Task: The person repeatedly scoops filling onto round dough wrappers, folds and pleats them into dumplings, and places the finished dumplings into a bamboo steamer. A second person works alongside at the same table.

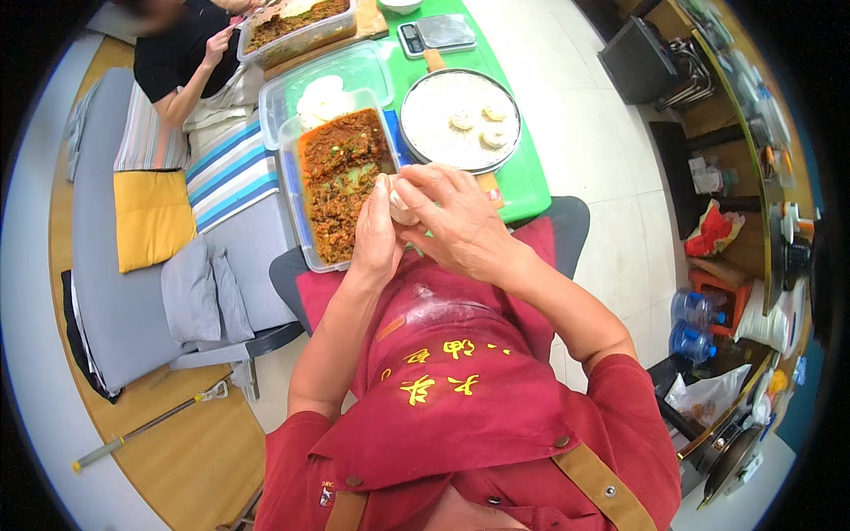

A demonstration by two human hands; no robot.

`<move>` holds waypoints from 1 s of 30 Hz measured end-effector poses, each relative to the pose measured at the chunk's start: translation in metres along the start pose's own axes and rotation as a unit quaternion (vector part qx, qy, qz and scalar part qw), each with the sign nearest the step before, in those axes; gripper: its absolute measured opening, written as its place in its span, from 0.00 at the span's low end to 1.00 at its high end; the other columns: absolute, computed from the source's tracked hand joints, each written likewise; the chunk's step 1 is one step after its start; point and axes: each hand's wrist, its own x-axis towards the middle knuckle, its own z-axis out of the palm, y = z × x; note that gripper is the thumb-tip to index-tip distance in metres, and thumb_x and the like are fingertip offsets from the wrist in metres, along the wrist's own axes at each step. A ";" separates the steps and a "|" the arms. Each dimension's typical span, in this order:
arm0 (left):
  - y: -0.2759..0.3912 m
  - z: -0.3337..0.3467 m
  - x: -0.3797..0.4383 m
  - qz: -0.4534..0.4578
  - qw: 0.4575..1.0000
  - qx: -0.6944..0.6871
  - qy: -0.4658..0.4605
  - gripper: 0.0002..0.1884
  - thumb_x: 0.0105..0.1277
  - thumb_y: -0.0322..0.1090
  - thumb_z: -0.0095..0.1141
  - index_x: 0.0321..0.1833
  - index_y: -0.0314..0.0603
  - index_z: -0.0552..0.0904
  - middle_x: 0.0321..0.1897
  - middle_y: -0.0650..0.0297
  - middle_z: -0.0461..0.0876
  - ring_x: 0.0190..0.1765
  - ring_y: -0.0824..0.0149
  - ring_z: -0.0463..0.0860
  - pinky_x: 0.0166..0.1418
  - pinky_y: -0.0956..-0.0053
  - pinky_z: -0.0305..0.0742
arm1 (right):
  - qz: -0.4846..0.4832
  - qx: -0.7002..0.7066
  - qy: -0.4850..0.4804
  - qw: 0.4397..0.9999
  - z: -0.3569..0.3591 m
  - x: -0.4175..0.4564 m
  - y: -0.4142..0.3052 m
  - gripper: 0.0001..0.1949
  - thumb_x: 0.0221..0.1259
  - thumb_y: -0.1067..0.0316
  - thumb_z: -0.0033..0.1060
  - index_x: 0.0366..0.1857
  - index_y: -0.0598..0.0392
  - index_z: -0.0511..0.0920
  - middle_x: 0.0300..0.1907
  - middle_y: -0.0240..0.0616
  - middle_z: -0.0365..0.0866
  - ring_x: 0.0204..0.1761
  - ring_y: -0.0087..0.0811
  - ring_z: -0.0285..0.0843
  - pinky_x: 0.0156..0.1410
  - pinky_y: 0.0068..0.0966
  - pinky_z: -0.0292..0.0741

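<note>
A small dough bun (401, 208) is held between my two hands over the near edge of the green table. My left hand (377, 232) cups it from the left side. The fingers of my right hand (458, 219) close over its top and partly hide it. Just left of my hands stands a transparent plastic tub (297, 229) of reddish-brown minced filling (335, 229), with a green patch in the middle. Beyond my right hand lies a round steamer tray (425, 126) bearing several pleated buns (493, 136) on its right half.
Pale dough wrappers (323, 99) lie on a transparent lid (372, 66) behind the tub. A digital kitchen scale (445, 33) sits further back. Across the table, a person (192, 60) in black works beside another filling tub (305, 40). A grey sofa (113, 219) is left; cluttered shelves (724, 139) stand right.
</note>
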 end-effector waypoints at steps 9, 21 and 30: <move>0.012 0.003 0.031 -0.145 0.988 -0.051 0.023 0.33 0.90 0.57 0.29 0.76 0.33 0.70 0.69 0.46 0.80 0.68 0.51 0.83 0.72 0.56 0.79 | 0.143 0.067 -0.065 0.985 0.006 0.023 0.103 0.25 0.64 0.66 0.77 0.66 0.56 0.81 0.55 0.51 0.86 0.53 0.50 0.88 0.60 0.41 0.85; 0.024 -0.083 0.019 -0.033 0.991 0.066 0.110 0.28 0.90 0.51 0.35 0.74 0.31 0.72 0.67 0.45 0.81 0.61 0.56 0.86 0.65 0.61 0.81 | 0.306 -0.066 -0.114 0.943 0.008 0.104 0.312 0.29 0.68 0.58 0.73 0.71 0.59 0.80 0.66 0.56 0.84 0.65 0.50 0.85 0.72 0.41 0.80; 0.037 -0.113 0.047 0.017 0.952 0.226 0.207 0.25 0.89 0.45 0.40 0.75 0.30 0.72 0.66 0.47 0.82 0.58 0.62 0.87 0.63 0.66 0.83 | 0.292 -0.095 -0.083 0.948 0.057 0.176 0.436 0.31 0.69 0.55 0.73 0.71 0.63 0.79 0.65 0.59 0.85 0.64 0.51 0.87 0.71 0.42 0.82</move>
